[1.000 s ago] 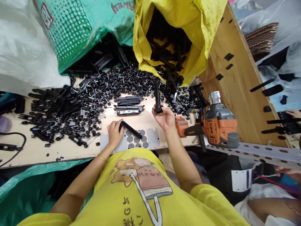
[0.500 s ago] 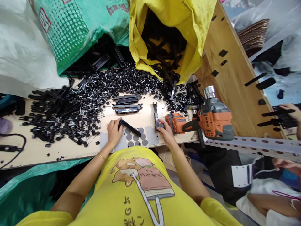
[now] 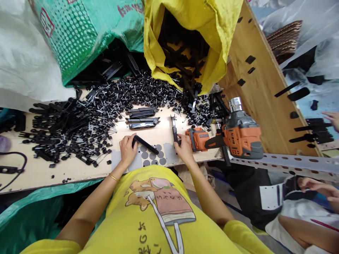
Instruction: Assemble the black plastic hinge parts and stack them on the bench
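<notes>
My left hand grips the near end of a long black plastic bar that lies slanted on the wooden bench, over a grey pad with dark round spots. My right hand is closed on the near end of a second black bar, which lies flat on the bench and points away from me. Two assembled black pieces lie side by side just beyond the hands.
A heap of small black knobs with metal pins covers the bench's far side. An open yellow sack of black parts and a green sack stand behind. An orange cordless driver lies right of my right hand. Another person's hands are at right.
My right hand brought its black bar down from upright in the air and laid it flat on the bench. The left hand has stayed on its bar.
</notes>
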{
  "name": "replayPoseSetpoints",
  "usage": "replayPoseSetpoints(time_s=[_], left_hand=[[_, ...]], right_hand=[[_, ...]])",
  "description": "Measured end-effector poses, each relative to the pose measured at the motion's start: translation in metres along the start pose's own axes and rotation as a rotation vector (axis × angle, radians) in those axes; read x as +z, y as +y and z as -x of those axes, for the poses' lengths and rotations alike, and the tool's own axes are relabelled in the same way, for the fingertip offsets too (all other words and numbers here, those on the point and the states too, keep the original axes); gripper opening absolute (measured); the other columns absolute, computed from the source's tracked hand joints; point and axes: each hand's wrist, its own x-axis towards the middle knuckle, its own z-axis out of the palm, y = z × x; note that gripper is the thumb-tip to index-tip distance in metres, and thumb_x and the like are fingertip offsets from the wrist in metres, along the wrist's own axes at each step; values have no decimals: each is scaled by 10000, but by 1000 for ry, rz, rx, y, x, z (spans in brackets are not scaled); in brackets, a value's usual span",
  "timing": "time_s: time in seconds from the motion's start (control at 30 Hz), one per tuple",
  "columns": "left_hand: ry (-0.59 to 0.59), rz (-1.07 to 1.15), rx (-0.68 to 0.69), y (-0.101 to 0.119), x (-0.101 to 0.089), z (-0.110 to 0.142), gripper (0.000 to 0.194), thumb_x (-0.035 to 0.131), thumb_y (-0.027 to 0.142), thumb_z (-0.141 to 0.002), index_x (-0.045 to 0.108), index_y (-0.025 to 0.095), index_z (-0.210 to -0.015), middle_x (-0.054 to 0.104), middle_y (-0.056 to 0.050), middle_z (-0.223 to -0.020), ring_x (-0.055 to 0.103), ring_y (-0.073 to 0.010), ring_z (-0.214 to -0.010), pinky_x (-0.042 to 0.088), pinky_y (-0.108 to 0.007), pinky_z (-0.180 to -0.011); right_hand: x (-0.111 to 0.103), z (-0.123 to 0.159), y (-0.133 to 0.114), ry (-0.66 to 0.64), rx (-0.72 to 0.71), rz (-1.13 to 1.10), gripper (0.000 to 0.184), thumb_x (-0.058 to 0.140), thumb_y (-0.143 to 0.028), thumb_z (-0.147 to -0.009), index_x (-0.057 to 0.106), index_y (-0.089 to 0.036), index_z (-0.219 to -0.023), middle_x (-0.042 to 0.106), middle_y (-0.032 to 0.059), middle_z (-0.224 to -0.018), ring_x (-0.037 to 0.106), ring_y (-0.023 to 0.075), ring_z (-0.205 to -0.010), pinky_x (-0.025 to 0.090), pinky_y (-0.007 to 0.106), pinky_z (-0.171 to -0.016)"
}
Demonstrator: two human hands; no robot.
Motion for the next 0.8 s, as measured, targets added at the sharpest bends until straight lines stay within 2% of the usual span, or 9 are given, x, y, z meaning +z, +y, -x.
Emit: replayPoseSetpoints(time_s=[0.23, 0.4, 0.5, 0.57, 0.67, 0.73, 0.8], left_hand=[[-13, 4, -10, 0, 0, 0, 361, 483, 193, -854, 560, 189, -1207, 573, -83, -946, 542, -233, -954, 378, -368, -843], [-9, -4, 0, -1, 1, 0, 365, 476, 214, -862, 548, 184, -1219, 567, -82, -948, 535, -233, -962, 375, -367, -862], [-9, -18, -11, 0, 3, 0, 375, 460, 213, -867, 526, 173, -1234, 566, -93, -976, 527, -243, -979, 374, -373, -867], [-6, -15, -39, 1, 3, 2, 420, 453, 217, -869, 469, 162, -1285, 562, -102, -1002, 521, -249, -984, 374, -386, -876], [10, -47, -77, 6, -4, 7, 541, 477, 234, -855, 352, 139, -1373, 526, -139, -1080, 496, -273, -1032, 369, -423, -900], [12, -116, -20, 11, -13, 10, 594, 523, 250, -834, 338, 139, -1388, 486, -173, -1159, 466, -300, -1089, 349, -457, -926], [-61, -171, 133, 18, -23, 9, 565, 558, 250, -823, 396, 175, -1359, 474, -180, -1213, 453, -313, -1126, 321, -480, -949]], right_hand=[[4, -10, -5, 36, 17, 176, 432, 523, -318, -770, 516, -87, -1135, 493, 207, -1085, 409, 354, -1069, 359, 520, -935], [5, -21, -4, 35, 33, 110, 213, 527, -252, -728, 542, -149, -915, 565, 147, -925, 476, 294, -952, 387, 444, -881], [0, -21, -7, -23, 92, -23, 130, 489, -279, -725, 515, -188, -814, 560, 61, -742, 500, 225, -742, 413, 361, -736], [-2, -18, -10, -54, 144, -160, 114, 485, -321, -727, 494, -211, -752, 514, 3, -633, 464, 180, -620, 387, 308, -632], [-2, -13, -14, -84, 214, -422, 167, 513, -381, -722, 477, -219, -700, 490, -31, -588, 444, 146, -566, 351, 269, -562], [-1, -11, -15, -95, 257, -599, 194, 541, -398, -713, 493, -211, -692, 520, -28, -612, 462, 136, -574, 358, 262, -564], [0, -11, -16, -102, 278, -725, 206, 566, -399, -704, 521, -199, -684, 551, -16, -639, 483, 130, -594, 373, 260, -582]])
